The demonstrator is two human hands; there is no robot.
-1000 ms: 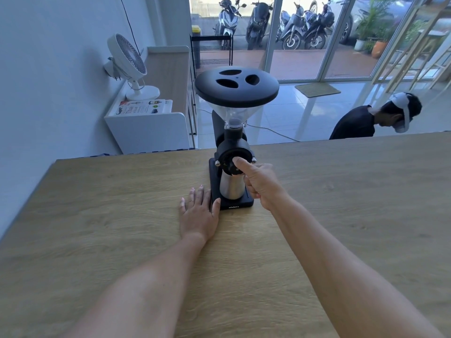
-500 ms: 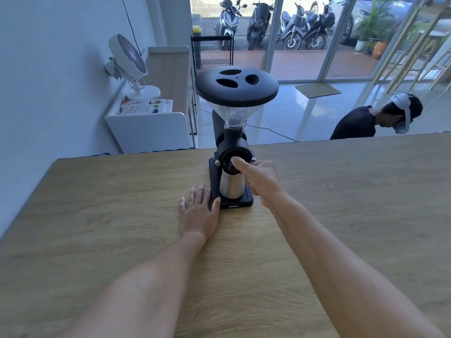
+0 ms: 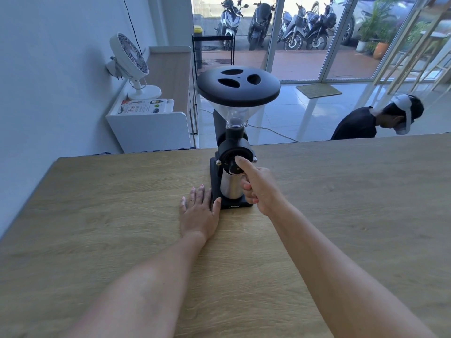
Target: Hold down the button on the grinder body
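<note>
What I can't make out

My right hand (image 3: 258, 189) covers part of the grinder's dial (image 3: 233, 164); the base lettering (image 3: 234, 206) at frame centre is too small to read.

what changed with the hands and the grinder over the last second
Hardly anything. The right hand keeps its thumb on the front dial of the grinder, other fingers curled beside the steel cup; any shift is too slight to tell. The left hand stays flat on the table against the grinder's base. Nothing was taken hold of or let go.

Left hand (image 3: 199, 213) flat, fingers straight; right hand (image 3: 260, 189) seemingly curled, forefinger extended
</note>
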